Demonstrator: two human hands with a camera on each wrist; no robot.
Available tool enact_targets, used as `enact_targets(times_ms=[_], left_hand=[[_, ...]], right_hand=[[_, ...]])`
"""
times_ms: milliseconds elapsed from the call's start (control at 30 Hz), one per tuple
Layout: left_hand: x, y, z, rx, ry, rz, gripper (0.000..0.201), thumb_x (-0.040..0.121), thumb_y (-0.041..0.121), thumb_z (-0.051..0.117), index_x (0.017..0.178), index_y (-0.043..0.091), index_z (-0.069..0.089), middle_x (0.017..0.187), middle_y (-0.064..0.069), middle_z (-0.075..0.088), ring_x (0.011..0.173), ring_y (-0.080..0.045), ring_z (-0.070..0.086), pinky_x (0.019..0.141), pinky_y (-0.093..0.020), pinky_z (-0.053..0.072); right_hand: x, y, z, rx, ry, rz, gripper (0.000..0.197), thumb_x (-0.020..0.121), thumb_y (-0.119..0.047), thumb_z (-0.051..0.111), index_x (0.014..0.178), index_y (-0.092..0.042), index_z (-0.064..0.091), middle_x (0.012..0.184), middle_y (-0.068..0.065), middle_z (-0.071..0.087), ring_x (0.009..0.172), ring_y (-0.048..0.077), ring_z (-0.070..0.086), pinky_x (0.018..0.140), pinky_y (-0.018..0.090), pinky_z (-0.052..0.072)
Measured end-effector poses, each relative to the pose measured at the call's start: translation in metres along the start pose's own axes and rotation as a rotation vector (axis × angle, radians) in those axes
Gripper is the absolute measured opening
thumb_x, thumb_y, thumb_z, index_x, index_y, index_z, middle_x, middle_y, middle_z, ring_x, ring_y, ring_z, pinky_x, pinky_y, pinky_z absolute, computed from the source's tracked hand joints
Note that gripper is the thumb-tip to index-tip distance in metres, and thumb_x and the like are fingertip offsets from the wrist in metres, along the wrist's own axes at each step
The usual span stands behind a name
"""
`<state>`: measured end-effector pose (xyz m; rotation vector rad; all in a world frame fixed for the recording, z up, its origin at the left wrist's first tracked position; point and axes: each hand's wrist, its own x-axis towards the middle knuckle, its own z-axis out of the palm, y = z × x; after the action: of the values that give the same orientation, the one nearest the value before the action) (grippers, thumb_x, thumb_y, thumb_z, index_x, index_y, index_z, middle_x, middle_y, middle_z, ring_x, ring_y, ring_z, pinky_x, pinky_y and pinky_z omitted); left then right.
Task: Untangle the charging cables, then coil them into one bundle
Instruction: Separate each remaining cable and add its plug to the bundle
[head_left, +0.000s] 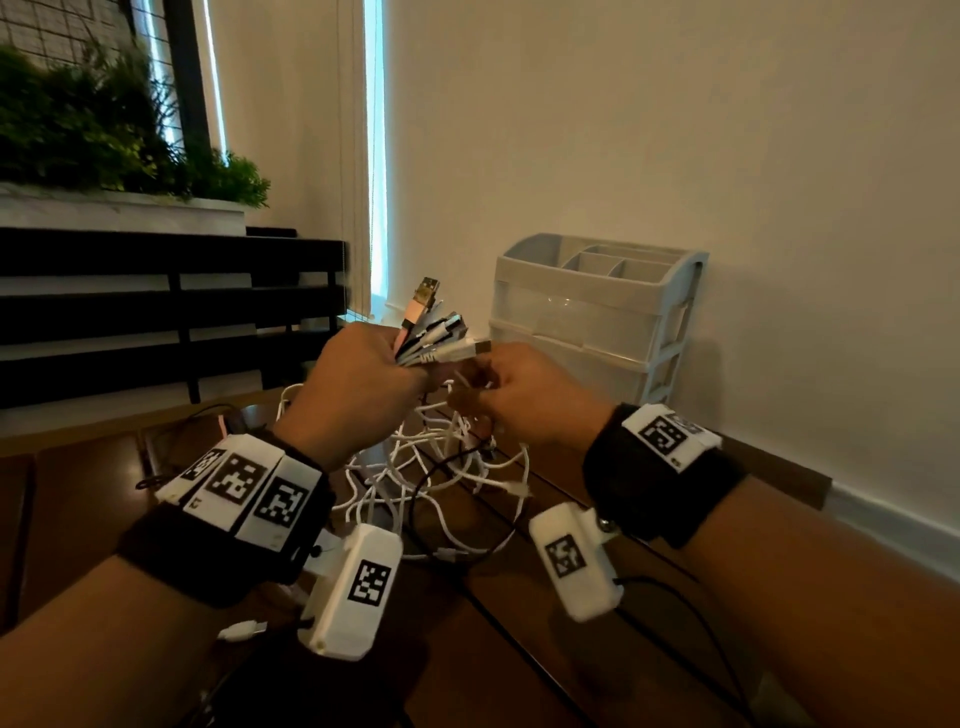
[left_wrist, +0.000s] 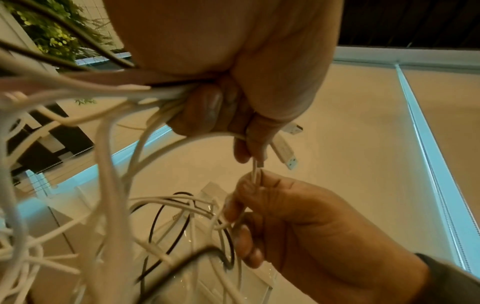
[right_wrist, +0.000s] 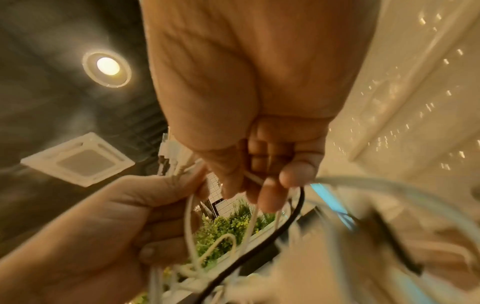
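A tangle of white and black charging cables (head_left: 441, 483) hangs from my hands down onto the dark wooden table (head_left: 519, 649). My left hand (head_left: 363, 379) is raised and grips several cable ends in its fist; their USB plugs (head_left: 436, 327) fan out above it. Close on its right, my right hand (head_left: 524, 395) pinches a thin white cable (left_wrist: 255, 170) just below the left fist. In the right wrist view the same white strand (right_wrist: 253, 179) runs between my right thumb and fingertips, with a black cable (right_wrist: 293, 214) looping beside them.
A pale plastic drawer organiser (head_left: 597, 312) stands against the wall behind the hands. A loose white plug (head_left: 241, 631) lies on the table at the near left. Black slatted furniture (head_left: 156, 312) and a planter with greenery (head_left: 104, 135) fill the left.
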<state>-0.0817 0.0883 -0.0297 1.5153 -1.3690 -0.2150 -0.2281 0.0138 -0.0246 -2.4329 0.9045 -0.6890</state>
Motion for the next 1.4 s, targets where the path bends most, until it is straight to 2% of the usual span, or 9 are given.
enact_targets(times_ms=[267, 333, 500, 700, 800, 900, 1033, 1267, 1400], left_hand=[[0.000, -0.001, -0.002, 0.157, -0.021, 0.078, 0.018, 0.080, 0.033, 0.077, 0.068, 0.023, 0.068, 0.057, 0.008, 0.060, 0.051, 0.002, 0.053, 0.046, -0.011, 0.036], [0.005, -0.002, -0.015, 0.246, 0.055, 0.096, 0.024, 0.077, 0.037, 0.078, 0.085, 0.014, 0.076, 0.073, -0.003, 0.070, 0.069, -0.012, 0.065, 0.061, -0.026, 0.051], [0.015, -0.004, -0.053, 0.369, 0.317, 0.102, 0.036, 0.088, 0.042, 0.066, 0.094, 0.007, 0.073, 0.061, 0.002, 0.052, 0.057, -0.016, 0.051, 0.053, -0.026, 0.034], [0.016, 0.001, -0.062, 0.425, 0.460, 0.168, 0.033, 0.093, 0.042, 0.059, 0.082, 0.012, 0.066, 0.060, 0.002, 0.051, 0.054, -0.016, 0.044, 0.050, -0.026, 0.028], [0.006, 0.012, -0.036, 0.388, 0.370, 0.257, 0.027, 0.092, 0.038, 0.061, 0.093, 0.013, 0.072, 0.074, -0.007, 0.067, 0.061, -0.022, 0.053, 0.059, -0.027, 0.035], [-0.008, 0.015, 0.001, 0.303, 0.138, 0.199, 0.026, 0.086, 0.043, 0.068, 0.078, 0.018, 0.071, 0.056, 0.008, 0.055, 0.052, -0.009, 0.050, 0.048, -0.018, 0.033], [-0.007, -0.006, 0.023, 0.205, -0.106, 0.068, 0.026, 0.076, 0.044, 0.078, 0.067, 0.022, 0.066, 0.056, 0.006, 0.059, 0.052, -0.007, 0.057, 0.047, -0.023, 0.041], [-0.004, -0.013, 0.024, -0.013, -0.139, -0.051, 0.021, 0.081, 0.024, 0.076, 0.070, 0.008, 0.068, 0.047, 0.002, 0.050, 0.034, -0.003, 0.039, 0.038, -0.019, 0.032], [-0.002, -0.015, 0.020, -0.036, -0.123, -0.078, 0.017, 0.081, 0.023, 0.076, 0.069, 0.015, 0.068, 0.055, 0.000, 0.057, 0.042, -0.003, 0.047, 0.043, -0.019, 0.036]], right_hand=[[-0.002, 0.001, -0.021, -0.510, -0.001, -0.035, 0.021, 0.093, -0.034, 0.058, 0.090, -0.015, 0.065, 0.087, 0.003, 0.058, 0.081, 0.019, 0.055, 0.071, 0.035, 0.044], [0.000, 0.010, -0.033, -0.515, 0.140, -0.019, 0.022, 0.095, -0.034, 0.055, 0.078, -0.019, 0.058, 0.077, -0.001, 0.054, 0.074, 0.019, 0.051, 0.066, 0.032, 0.039], [0.001, 0.051, -0.065, -0.514, 0.272, 0.165, 0.035, 0.094, -0.027, 0.058, 0.061, -0.019, 0.051, 0.065, -0.001, 0.050, 0.071, 0.022, 0.052, 0.061, 0.029, 0.034], [-0.011, 0.047, -0.058, -0.700, 0.050, 0.056, 0.025, 0.093, -0.038, 0.057, 0.092, -0.019, 0.074, 0.080, 0.002, 0.066, 0.074, 0.017, 0.057, 0.067, 0.029, 0.041], [-0.010, 0.026, -0.038, -0.817, -0.001, -0.084, 0.025, 0.094, -0.043, 0.052, 0.100, -0.029, 0.071, 0.086, -0.006, 0.065, 0.080, 0.012, 0.057, 0.075, 0.033, 0.048], [-0.008, 0.015, -0.021, -0.892, 0.021, -0.177, 0.030, 0.094, -0.048, 0.047, 0.103, -0.031, 0.070, 0.088, -0.004, 0.065, 0.081, 0.016, 0.061, 0.074, 0.035, 0.052], [-0.015, 0.009, -0.019, -0.681, 0.083, -0.111, 0.025, 0.093, -0.035, 0.055, 0.095, -0.015, 0.070, 0.082, 0.002, 0.065, 0.076, 0.019, 0.061, 0.070, 0.032, 0.051], [-0.020, 0.015, -0.034, -0.288, -0.081, 0.042, 0.032, 0.096, -0.039, 0.048, 0.098, -0.014, 0.068, 0.095, 0.010, 0.062, 0.083, 0.022, 0.057, 0.072, 0.035, 0.046], [-0.023, 0.032, -0.049, -0.137, -0.331, 0.194, 0.023, 0.096, -0.036, 0.051, 0.113, -0.026, 0.063, 0.102, -0.007, 0.067, 0.094, 0.007, 0.062, 0.081, 0.025, 0.045]])
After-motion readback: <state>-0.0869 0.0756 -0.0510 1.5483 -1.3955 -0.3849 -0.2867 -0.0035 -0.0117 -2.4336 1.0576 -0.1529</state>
